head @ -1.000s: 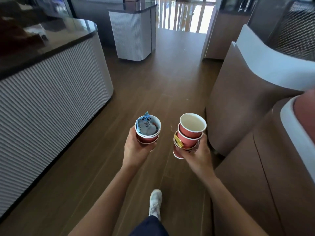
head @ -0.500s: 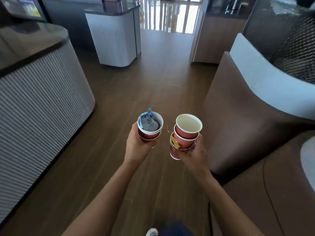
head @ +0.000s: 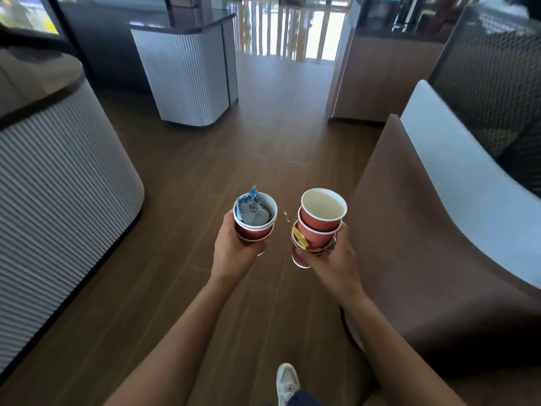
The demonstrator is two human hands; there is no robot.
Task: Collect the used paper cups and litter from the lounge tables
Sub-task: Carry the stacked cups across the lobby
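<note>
Left hand (head: 234, 250) gripping two nested red paper cups (head: 254, 230), fingers wrapping round lower cup. Crumpled blue wrapper (head: 251, 210) sitting inside top cup, corner poking above rim. Right hand (head: 336, 265) gripping stack of red cups (head: 319, 227), top cup showing white inside. Yellow wrapper (head: 300, 239) sticking out between cups on stack's left side. Both stacks being carried above wooden floor (head: 263, 142), near each other, not touching. Ribbed white desk (head: 58, 186) curving at left, brown seat (head: 424, 230) at right. White shoe (head: 288, 382) showing below.
</note>
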